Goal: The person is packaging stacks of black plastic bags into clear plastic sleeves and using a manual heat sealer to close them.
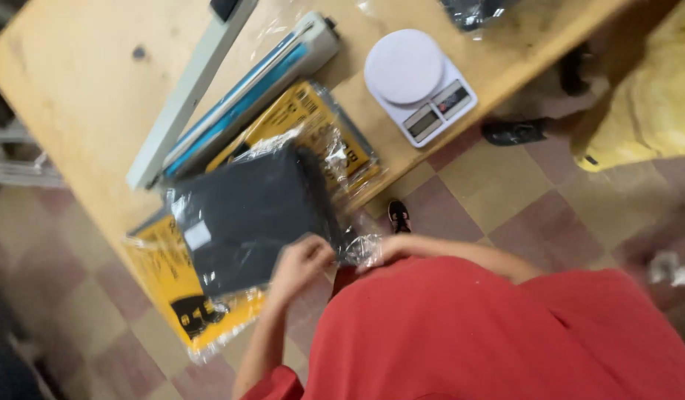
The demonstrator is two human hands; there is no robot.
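Hands meet at the near edge of the wooden table, both on a dark folded garment in a clear plastic bag. The left hand curls its fingers over the bag's near edge, gripping it. The right hand pinches the crinkled open end of the plastic just beside the left one, though motion blur makes its exact hold hard to read. The bagged garment lies flat on the table, directly beyond the left hand, with its lower corner hanging past the table edge.

Under it and further out from the hands lies a stack of yellow-and-black printed plastic bags, and another such bag shows on the far side of the left hand, overhanging the table edge. Beyond the garment stretches a long heat sealer with a blue strip. Well beyond the right hand stands a white digital kitchen scale. A red garment worn by the person fills the near foreground.
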